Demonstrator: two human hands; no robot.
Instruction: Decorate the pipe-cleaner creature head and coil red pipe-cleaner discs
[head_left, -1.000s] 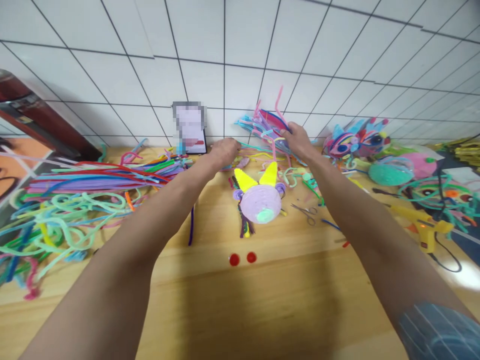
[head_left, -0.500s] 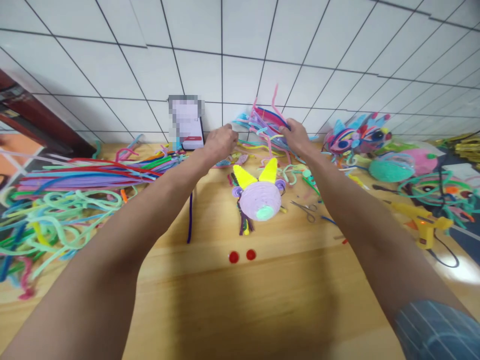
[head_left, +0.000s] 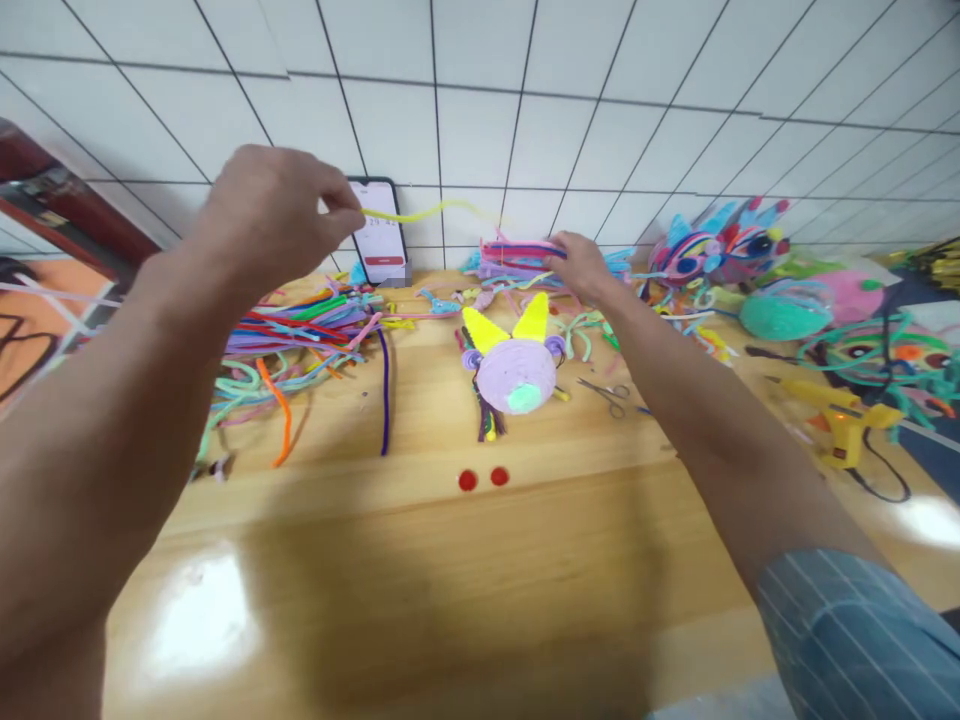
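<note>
My left hand [head_left: 289, 205] is raised in front of the wall, its fingers pinching one end of a yellow pipe cleaner [head_left: 420, 215] that stretches rightward. Near the wall, my right hand [head_left: 581, 265] has its fingers closed round a bundle of pink, purple and blue pipe cleaners [head_left: 517, 258]. Between my arms lies a lilac oval head [head_left: 516, 375] with yellow pointed ears and a mint-green spot. Two red discs [head_left: 484, 479] rest on the wood in front of it.
Many coloured pipe cleaners [head_left: 300, 330] are heaped at left. A phone [head_left: 381, 235] leans on the tiled wall. Small scissors [head_left: 606, 395] lie right of the head. Farther right are a yellow glue gun [head_left: 844, 425], a green-and-pink piece [head_left: 787, 315] and colourful figures [head_left: 686, 265].
My left hand has risen and moved left, drawing out the yellow pipe cleaner. My right hand still grips the bundle, now lower and flatter.
</note>
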